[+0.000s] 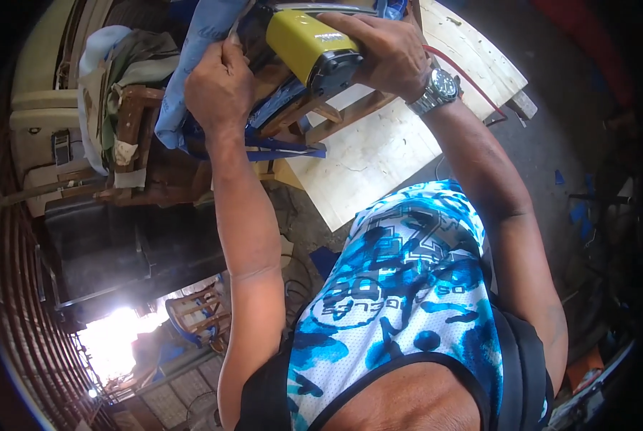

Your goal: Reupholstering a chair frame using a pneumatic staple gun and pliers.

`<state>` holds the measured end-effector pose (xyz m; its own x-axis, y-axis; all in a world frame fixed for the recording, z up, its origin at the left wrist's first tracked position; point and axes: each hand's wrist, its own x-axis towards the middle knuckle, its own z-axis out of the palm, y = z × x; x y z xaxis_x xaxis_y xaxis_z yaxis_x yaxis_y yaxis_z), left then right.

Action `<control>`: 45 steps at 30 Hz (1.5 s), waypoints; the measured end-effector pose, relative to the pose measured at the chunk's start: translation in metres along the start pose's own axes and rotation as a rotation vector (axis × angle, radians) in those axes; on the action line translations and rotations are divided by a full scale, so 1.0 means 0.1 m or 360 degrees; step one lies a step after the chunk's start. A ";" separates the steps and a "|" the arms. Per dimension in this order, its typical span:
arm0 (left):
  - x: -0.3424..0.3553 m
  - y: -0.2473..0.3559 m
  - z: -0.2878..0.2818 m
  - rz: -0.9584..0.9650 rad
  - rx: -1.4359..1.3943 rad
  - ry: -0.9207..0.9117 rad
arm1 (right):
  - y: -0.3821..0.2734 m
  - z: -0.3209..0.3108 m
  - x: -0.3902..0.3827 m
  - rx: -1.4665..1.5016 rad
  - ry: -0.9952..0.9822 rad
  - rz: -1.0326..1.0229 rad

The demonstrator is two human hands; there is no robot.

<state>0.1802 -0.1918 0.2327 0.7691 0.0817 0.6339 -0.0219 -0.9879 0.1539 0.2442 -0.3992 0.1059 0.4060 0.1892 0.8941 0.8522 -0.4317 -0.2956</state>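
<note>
My right hand (397, 61) is closed round a yellow pneumatic staple gun (300, 44), held sideways near the top of the view, with a red hose trailing to the right. My left hand (219, 90) grips the edge of light-blue printed fabric (181, 100), just left of the gun, its thumb pointing up. Beneath both hands is a wooden furniture frame (346, 123) with darker blue material along it. The far side of the frame is hidden by my hands and the gun.
A pale board (350, 172) lies beneath the frame. At the left are chair frames (131, 122) draped with green and pale cloth, a dark bulky object (120, 251) and another wooden frame (196, 316) farther back. Blue scraps (580, 223) lie on the floor at the right.
</note>
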 end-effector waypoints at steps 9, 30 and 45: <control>-0.06 -0.07 -0.01 0.0041 -0.0039 0.0040 | -0.14 -0.20 0.20 0.0218 -0.0048 0.0072; -0.03 0.07 -0.07 0.0058 -0.0089 0.0014 | 0.06 -0.04 0.20 0.0310 0.0616 -0.0450; 0.71 -0.62 -0.46 -0.0260 -0.0333 -0.0457 | -0.25 -0.07 0.04 0.0070 0.0024 0.0081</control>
<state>0.2072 -0.1191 0.3030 0.9199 0.1658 0.3553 0.0083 -0.9142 0.4053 0.2223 -0.3938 0.1192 0.4441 0.1545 0.8825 0.8446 -0.4010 -0.3548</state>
